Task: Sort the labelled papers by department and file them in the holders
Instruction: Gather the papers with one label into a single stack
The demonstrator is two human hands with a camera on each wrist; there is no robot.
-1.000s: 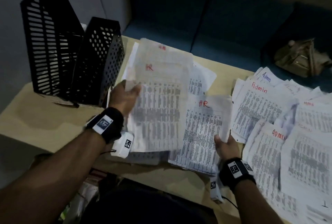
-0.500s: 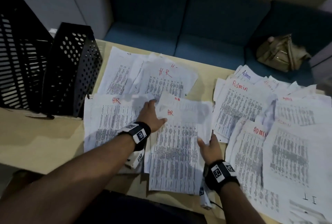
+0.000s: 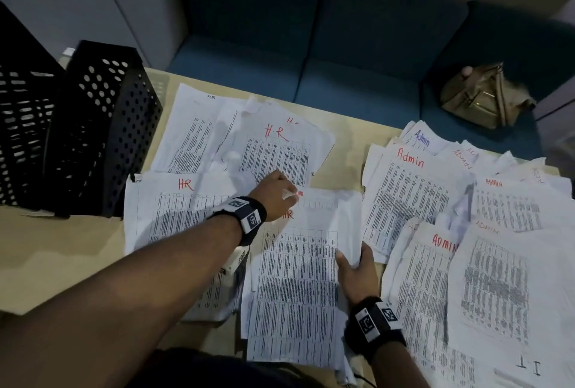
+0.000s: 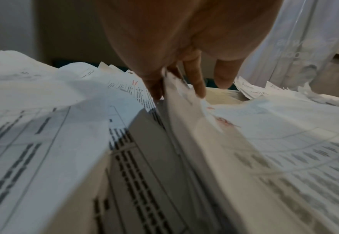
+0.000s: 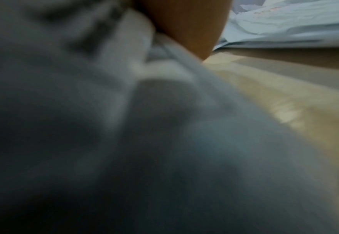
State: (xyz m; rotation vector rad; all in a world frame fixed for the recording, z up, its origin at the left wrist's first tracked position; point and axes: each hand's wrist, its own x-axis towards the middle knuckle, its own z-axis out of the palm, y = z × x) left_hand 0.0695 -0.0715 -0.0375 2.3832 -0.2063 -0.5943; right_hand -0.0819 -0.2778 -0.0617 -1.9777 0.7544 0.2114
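Printed sheets marked HR in red lie in the middle of the wooden table. My left hand pinches the top left corner of the nearest HR stack; the left wrist view shows the thumb and fingers closed on the raised paper edge. My right hand grips the same stack at its right edge, thumb on top. More HR sheets lie behind and to the left. Admin sheets cover the right side. Two black perforated holders stand at the far left.
A sheet marked IT lies at the near right corner. A blue sofa runs behind the table, with a tan bag on it. Bare table shows at the near left. The right wrist view is blurred, showing only paper and table.
The sheet held up by my left hand went down onto the table at the left. My left hand then moved right to the corner of the HR stack that my right hand holds.
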